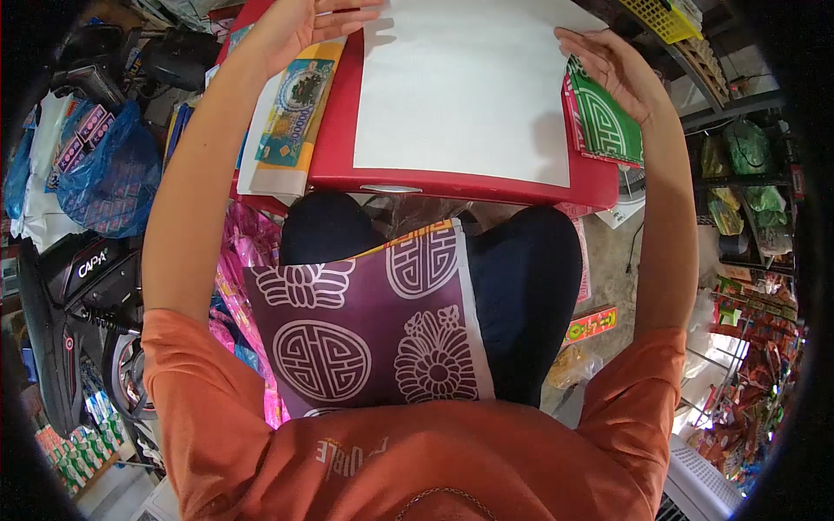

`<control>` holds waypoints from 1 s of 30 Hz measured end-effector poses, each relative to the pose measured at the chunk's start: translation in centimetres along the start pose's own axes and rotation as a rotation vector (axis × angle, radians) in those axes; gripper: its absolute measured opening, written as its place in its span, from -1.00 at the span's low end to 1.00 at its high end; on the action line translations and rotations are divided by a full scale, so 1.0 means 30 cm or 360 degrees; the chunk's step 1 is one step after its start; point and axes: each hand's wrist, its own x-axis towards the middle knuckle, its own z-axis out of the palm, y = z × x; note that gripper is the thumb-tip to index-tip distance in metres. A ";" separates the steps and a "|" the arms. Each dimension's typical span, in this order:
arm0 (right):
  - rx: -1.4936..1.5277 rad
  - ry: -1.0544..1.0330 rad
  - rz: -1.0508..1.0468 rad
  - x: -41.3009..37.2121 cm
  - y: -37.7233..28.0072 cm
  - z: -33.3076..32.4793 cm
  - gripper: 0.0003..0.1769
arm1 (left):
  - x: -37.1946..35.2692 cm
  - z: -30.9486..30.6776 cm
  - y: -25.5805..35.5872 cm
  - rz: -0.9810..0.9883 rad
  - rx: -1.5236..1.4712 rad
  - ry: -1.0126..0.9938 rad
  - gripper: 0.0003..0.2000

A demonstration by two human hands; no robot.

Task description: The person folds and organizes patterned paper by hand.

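Observation:
A large white sheet (465, 95) lies on the red table (334, 139). My left hand (300, 30) reaches over its upper left edge, fingers stretched out and partly cut off by the top of the view. At the sheet's right edge is my right hand (604, 69), fingers extended with the tips over the white surface. Below that hand shows a folded green patterned piece (608, 117) with a pink edge. A stack of printed paper (295, 122) in blue and yellow lies under my left forearm. Across my lap rests a purple sheet (369, 330) with white round motifs.
On the left, a blue plastic bag (113, 174) of boxes sits above a parked black motorbike (74, 286). Pink wrapped goods (248, 269) stand beside my leg. Shelves with bagged items (751, 165) line the right side, and a yellow basket (660, 17) is at the upper right.

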 end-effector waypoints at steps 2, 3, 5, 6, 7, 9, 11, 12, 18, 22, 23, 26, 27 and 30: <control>0.0073 -0.0061 0.0030 -0.013 -0.016 0.009 -0.46 | -0.048 0.040 0.033 -0.0028 -0.0062 -0.0013 -0.34; 0.0064 -0.0056 0.0027 -0.015 -0.025 0.007 -0.45 | -0.066 0.053 0.043 -0.0043 -0.0092 -0.0017 -0.32; -0.0008 -0.0010 -0.0021 -0.012 -0.021 -0.020 -0.44 | -0.029 0.043 0.033 -0.0175 -0.0132 0.0072 -0.35; -0.0071 0.0031 -0.0067 -0.001 -0.008 -0.043 -0.45 | -0.008 0.038 0.028 -0.0240 -0.0151 0.0115 -0.37; -0.0134 0.0073 -0.0115 0.010 0.002 -0.056 -0.46 | 0.008 0.033 0.013 -0.0236 -0.0110 0.0100 -0.43; -0.0196 0.0153 0.0012 0.033 0.012 -0.082 -0.50 | 0.030 0.022 -0.029 -0.0228 -0.0028 0.0069 -0.54; -0.0292 0.0173 0.0002 0.034 0.026 -0.065 -0.53 | 0.026 0.013 -0.043 -0.0250 -0.0009 0.0003 -0.65; -0.0356 0.0154 -0.0071 0.032 0.044 -0.056 -0.55 | 0.025 0.008 -0.051 -0.0263 0.0002 -0.0031 -0.69; -0.0633 0.0249 -0.0061 -0.008 0.079 0.028 -0.62 | 0.071 -0.024 -0.183 0.0041 0.0248 -0.0044 -0.64; -0.0761 0.0286 -0.0131 -0.037 0.096 0.075 -0.58 | -0.012 0.094 -0.149 0.0021 0.0152 0.0143 -0.48; -0.0964 0.0342 -0.0176 -0.039 0.097 0.084 -0.55 | -0.021 0.093 -0.148 0.0034 0.0260 0.0099 -0.44; -0.1389 0.0433 -0.0274 -0.038 0.108 0.085 -0.48 | 0.005 0.073 -0.197 0.0107 0.0452 0.0074 -0.38; -0.1409 0.0413 -0.0285 -0.031 0.116 0.071 -0.46 | 0.023 0.062 -0.221 0.0139 0.0495 0.0081 -0.37; -0.1605 0.0326 -0.0406 -0.017 0.141 0.019 -0.41 | 0.015 0.083 -0.219 0.0213 0.0871 0.0233 -0.36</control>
